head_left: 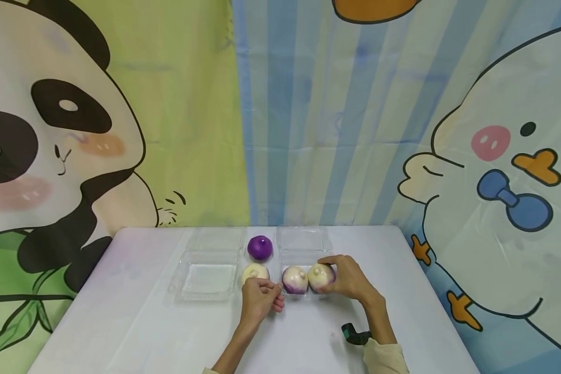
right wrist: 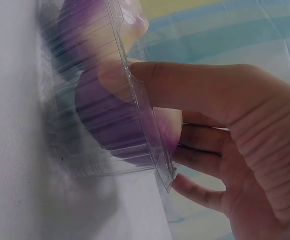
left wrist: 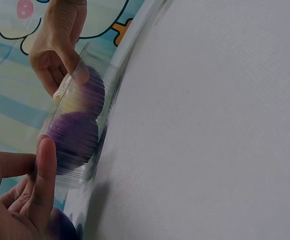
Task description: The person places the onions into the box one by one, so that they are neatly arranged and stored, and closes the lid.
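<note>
In the head view a clear plastic box [head_left: 304, 258] lies with its lid folded back, holding two cream-topped, purple-bottomed turnips. My right hand [head_left: 348, 278] grips the right turnip [head_left: 320, 277], its thumb inside the box wall and its fingers round the far side. Beside that one, touching it, sits the left turnip [head_left: 294, 280]. My left hand [head_left: 261, 298] pinches the box's left edge between thumb and forefinger; the left wrist view shows this fingertip [left wrist: 46, 150] against the plastic. Just behind the left hand is another cream-topped turnip [head_left: 254, 271], partly hidden.
A second clear box [head_left: 205, 298] lies opened out on the left of the white table [head_left: 135, 322]. Between the lids stands a purple round vegetable [head_left: 259, 248]. Near the right forearm lies a small black-and-green object [head_left: 355, 335]. A cartoon-printed curtain [head_left: 299, 114] hangs behind.
</note>
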Demonstrator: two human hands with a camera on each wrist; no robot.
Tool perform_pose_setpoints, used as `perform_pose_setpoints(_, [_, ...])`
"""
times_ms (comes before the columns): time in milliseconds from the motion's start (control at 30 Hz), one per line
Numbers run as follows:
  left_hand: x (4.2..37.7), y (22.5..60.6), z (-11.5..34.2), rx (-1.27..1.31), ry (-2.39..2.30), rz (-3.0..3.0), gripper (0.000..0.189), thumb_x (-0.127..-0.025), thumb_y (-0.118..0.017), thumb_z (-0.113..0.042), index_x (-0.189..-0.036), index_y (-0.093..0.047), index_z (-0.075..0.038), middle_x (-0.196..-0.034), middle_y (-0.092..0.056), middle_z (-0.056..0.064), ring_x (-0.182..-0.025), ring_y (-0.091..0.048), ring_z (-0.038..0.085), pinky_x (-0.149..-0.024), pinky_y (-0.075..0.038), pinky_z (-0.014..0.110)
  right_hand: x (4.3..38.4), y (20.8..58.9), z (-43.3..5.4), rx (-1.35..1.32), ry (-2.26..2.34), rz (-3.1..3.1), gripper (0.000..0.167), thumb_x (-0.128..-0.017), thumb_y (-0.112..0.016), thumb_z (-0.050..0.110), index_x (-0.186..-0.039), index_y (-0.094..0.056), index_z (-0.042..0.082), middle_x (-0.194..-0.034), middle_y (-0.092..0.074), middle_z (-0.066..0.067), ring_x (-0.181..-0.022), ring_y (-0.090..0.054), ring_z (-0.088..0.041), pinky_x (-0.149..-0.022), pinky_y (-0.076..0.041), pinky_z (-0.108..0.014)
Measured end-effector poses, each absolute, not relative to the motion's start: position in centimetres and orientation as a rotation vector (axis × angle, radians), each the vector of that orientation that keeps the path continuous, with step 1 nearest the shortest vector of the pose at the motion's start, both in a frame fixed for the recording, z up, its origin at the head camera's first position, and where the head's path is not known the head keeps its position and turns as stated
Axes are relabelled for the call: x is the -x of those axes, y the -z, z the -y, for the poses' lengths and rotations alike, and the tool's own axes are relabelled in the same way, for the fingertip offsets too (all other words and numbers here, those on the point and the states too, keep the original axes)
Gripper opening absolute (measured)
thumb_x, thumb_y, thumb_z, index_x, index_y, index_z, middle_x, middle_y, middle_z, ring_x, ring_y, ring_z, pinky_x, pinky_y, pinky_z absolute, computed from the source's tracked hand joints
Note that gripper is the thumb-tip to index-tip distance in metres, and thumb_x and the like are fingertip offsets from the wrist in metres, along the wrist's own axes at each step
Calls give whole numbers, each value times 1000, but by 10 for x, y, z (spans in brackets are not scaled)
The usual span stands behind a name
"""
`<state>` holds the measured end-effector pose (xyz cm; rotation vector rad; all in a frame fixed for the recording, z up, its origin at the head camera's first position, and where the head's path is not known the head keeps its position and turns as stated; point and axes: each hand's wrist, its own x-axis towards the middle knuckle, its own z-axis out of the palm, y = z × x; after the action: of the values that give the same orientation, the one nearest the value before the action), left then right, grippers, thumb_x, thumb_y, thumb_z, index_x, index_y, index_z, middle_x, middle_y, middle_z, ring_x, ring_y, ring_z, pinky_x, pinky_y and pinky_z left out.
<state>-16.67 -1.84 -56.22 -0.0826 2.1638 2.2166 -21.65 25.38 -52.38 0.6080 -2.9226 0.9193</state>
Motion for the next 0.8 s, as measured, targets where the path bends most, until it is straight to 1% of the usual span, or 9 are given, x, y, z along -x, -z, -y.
perform_pose_setpoints(267, [163,565,18,83,-2215,-2157,22,-98,-76,-1,-87,-73,18,-71,-76,28,-49,-73,17,-49,-68,37,213,527,-253,-588,-929,2940,67,-65,-107,30,-122,-81,6,-121,-83,-9,-117,-75,-32,-106,-61,-61])
perform_pose_setpoints(567, [161,567,19,66,-2221,-2143,21,-99,-76,0,-87,-73,18,-71,-75,28,-49,-73,18,-49,-67,36,210,528,-252,-590,-915,2950,66,-65,-107,26,-121,-82,5,-118,-83,-8,-114,-75,-31,-105,-61,-61])
perform_pose_setpoints(700, [165,566,20,48,-2204,-2166,21,-99,-76,0,-88,-74,17,-71,-76,28,-50,-73,17,-50,-68,36,215,523,-249,-590,-905,2963,65,-64,-108,24,-120,-82,5,-117,-83,-7,-112,-75,-29,-105,-62,-60])
perform_pose_setpoints(800, [172,562,22,32,-2214,-2189,21,-99,-75,1,-87,-74,18,-70,-75,28,-48,-72,15,-49,-67,36,222,516,-245,-609,-889,2992,64,-66,-107,25,-121,-82,5,-117,-83,-6,-112,-75,-28,-104,-62,-59])
